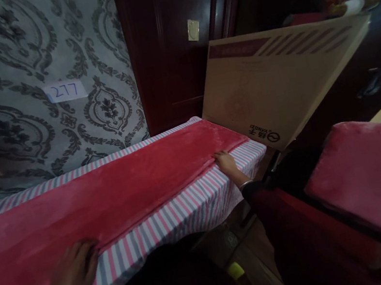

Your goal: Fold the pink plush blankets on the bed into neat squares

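Observation:
A red plush blanket (110, 186) lies folded in a long strip on a bed covered by a pink, grey and white striped sheet (187, 207). My left hand (75, 271) rests at the blanket's near edge on the left, fingers curled onto the fabric. My right hand (225, 162), with a bangle on the wrist, grips the same edge near the blanket's far right corner. Both hands press where the blanket meets the sheet.
A large flat cardboard box (276, 83) leans at the bed's far end against a dark wooden door (173, 42). Patterned wallpaper with a "277" label (65, 91) runs behind the bed. Another red plush cushion (374, 179) sits at the right.

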